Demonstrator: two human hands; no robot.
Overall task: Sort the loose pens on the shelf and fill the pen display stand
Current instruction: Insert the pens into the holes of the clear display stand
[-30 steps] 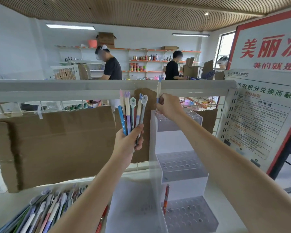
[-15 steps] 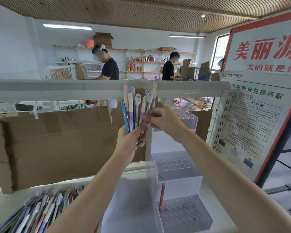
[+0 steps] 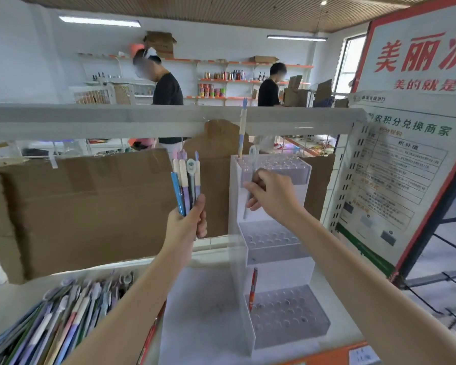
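Note:
A clear acrylic pen display stand [image 3: 279,243] with three stepped tiers of holes stands on the shelf. One pastel pen [image 3: 242,130] stands upright in the top tier's back left corner, and a red pen [image 3: 253,288] stands in the bottom tier. My left hand [image 3: 186,222] grips a bundle of several pastel pens [image 3: 186,185], held upright to the left of the stand. My right hand [image 3: 270,193] pinches a pale pen [image 3: 251,177] in front of the top tier. A pile of loose pens [image 3: 61,320] lies at the lower left.
Brown cardboard [image 3: 84,206] backs the shelf. A white shelf rail [image 3: 142,117] crosses above the stand. A printed poster board [image 3: 395,175] stands at the right. Two people work at shelves in the background.
My right hand drew one pale pen out of the left hand's bundle and carried it right, toward the stand's top tier. The pen placed earlier stays standing in the top tier.

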